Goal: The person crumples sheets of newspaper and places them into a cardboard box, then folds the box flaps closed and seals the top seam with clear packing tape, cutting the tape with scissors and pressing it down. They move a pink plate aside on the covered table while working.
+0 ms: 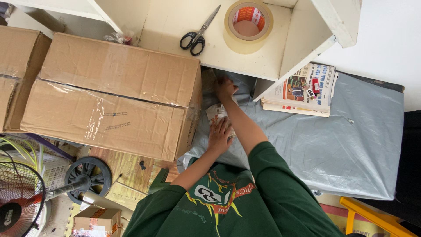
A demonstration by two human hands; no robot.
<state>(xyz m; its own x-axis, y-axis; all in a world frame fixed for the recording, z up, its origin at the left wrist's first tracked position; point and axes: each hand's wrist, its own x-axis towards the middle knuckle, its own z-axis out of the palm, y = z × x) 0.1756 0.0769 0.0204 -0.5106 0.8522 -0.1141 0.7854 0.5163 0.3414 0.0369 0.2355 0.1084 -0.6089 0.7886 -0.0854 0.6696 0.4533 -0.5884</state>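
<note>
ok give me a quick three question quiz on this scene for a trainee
1. True or false: the scissors lie on the grey plastic sheet.
2. Which hand reaches further in under the white desk? A) left hand B) right hand
3. Fill in: beside the scissors lies a roll of ____.

Key:
1. False; they lie on the white desk.
2. B; the left hand presses on crumpled paper nearer the body.
3. Tape: the tape roll sits right of the scissors. The big cardboard box stands left of both hands.
</note>
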